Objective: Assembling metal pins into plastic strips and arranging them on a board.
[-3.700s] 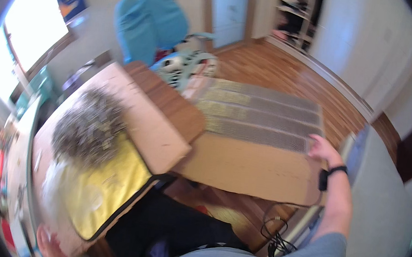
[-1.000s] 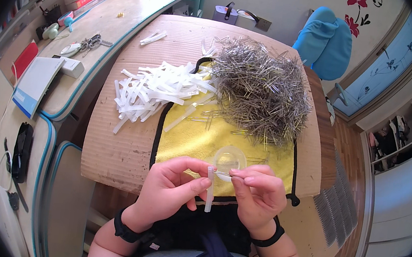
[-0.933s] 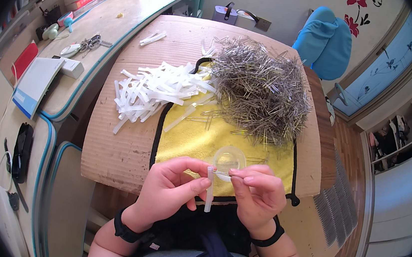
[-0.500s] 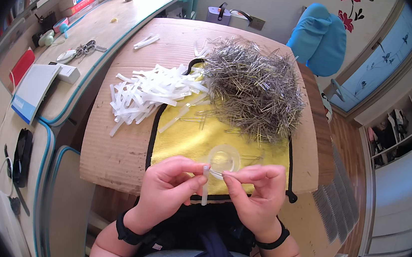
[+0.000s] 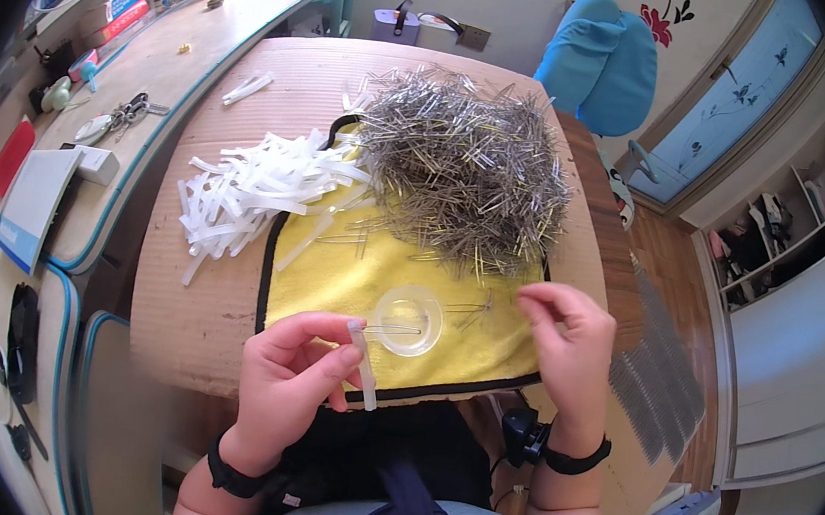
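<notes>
My left hand (image 5: 284, 380) pinches a whitish translucent plastic strip (image 5: 367, 378) between thumb and forefinger, the strip hanging down at a slant. From its upper end a thin U-shaped metal pin (image 5: 395, 330) sticks out to the right. The pin passes above a round clear dish (image 5: 412, 294) on the yellow cloth (image 5: 329, 289). Away to the right, my right hand (image 5: 572, 350) is raised near the cloth's right edge, fingers half curled with tips slightly apart; nothing shows between them. A few loose pins (image 5: 473, 307) lie on the cloth close to its fingertips.
A large heap of metal pins (image 5: 467, 168) covers the cloth's far part. To its left spreads a pile of white plastic strips (image 5: 259, 191) on the cardboard (image 5: 179, 324). A desk (image 5: 175, 77) with keys (image 5: 131, 112) runs along the left. A blue-covered chair (image 5: 599, 61) stands far right.
My right hand has let go of the pin and moved off to the right. My left hand keeps the strip, with the pin still in its upper end. The whole view has shifted slightly.
</notes>
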`<state>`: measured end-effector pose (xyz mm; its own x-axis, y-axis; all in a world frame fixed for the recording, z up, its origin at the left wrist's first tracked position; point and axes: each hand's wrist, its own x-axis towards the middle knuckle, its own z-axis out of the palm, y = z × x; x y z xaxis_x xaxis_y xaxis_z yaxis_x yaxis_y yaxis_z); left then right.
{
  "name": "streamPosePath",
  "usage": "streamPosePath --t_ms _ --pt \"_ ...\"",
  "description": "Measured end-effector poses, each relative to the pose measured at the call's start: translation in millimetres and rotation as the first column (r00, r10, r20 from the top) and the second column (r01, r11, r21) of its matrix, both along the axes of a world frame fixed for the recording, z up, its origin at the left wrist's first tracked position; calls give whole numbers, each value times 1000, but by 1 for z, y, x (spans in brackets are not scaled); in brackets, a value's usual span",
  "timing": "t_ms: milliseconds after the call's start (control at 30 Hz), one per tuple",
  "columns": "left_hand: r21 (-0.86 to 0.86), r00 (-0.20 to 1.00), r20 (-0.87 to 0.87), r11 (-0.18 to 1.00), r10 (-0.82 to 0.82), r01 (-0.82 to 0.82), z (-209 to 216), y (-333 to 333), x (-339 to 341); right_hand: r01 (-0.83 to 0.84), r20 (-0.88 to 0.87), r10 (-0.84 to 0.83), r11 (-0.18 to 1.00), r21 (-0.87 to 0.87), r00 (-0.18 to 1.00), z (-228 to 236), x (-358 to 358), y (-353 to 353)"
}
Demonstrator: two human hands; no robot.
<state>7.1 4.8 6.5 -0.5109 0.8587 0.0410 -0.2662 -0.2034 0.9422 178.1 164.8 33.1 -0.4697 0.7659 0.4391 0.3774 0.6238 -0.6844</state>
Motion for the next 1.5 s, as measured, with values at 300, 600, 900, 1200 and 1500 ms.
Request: streamPosePath --t_ms 300,600,900,1200,1500 --pt "54 998 41 998 -39 37 -5 -2 -3 -155 322 130 986 54 938 -7 -9 2" --pt "83 999 16 996 -32 30 -4 -5 -3 -249 315 239 968 -8 918 -5 4 19" --pt "114 998 59 993 -26 19 -5 -6 -4 -254 335 158 930 267 929 6 10 5" --pt "118 999 52 993 -2 -4 -5 -6 -3 -186 6 187 971 148 982 -15 -17 -25" --pt "98 998 60 995 -2 -4 -4 -5 -2 -274 -147 355 878 393 923 -25 -45 -26"
